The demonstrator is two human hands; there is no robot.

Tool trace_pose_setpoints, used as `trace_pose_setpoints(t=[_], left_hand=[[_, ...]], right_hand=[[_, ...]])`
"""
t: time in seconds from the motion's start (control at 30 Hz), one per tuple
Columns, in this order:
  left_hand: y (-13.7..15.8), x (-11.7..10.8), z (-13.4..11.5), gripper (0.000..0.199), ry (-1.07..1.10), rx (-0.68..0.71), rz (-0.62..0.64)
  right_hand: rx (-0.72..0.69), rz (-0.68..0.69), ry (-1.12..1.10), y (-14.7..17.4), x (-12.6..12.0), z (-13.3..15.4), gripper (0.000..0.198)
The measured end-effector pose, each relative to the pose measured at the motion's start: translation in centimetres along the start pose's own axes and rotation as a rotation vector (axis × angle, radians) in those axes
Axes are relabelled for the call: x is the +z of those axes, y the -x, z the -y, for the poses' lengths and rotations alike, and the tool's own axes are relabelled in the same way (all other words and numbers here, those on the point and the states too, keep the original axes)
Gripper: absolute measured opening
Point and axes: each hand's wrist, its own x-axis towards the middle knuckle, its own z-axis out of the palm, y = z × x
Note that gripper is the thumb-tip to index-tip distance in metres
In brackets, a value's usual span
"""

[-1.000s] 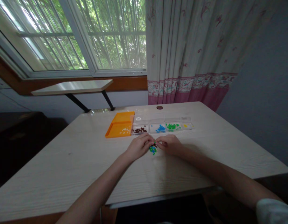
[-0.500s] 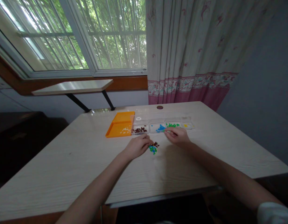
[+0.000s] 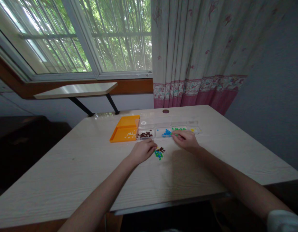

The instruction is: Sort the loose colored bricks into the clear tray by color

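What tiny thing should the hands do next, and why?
Perhaps the bare right hand should pinch one of the small green pieces: its curled fingers are at the clear plastic compartment tray, close by them. The bare left hand is beside the small blue, green and dark brown cluster. Whether the right fingers hold a piece is too small to tell.

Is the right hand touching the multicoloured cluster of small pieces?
Apart. The head view shows a strip of tabletop between the right hand and the multicoloured cluster.
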Motion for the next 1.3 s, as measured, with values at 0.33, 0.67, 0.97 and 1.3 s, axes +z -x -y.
trace_pose_setpoints(t=[0.33, 0.67, 0.97, 1.3], left_hand=[[0.0, -0.2, -0.1, 0.024, -0.028, 0.009, 0.011], [-0.2, -0.2, -0.2, 0.020, 0.005, 0.001, 0.007], [-0.3, -0.3, -0.4, 0.012, 0.146, -0.045, -0.036], [-0.5, -0.2, -1.8, 0.011, 0.411, -0.015, -0.209]], right_hand=[[0.436, 0.219, 0.254, -0.3, -0.8, -3.5, 0.024], [0.507, 0.276, 0.296, -0.3, -0.7, -3.9, 0.029], [0.247, 0.334, 0.096, 0.6, 1.1, 0.2, 0.021], [0.108, 0.408, -0.056, 1.8, 2.4, 2.6, 0.015]])
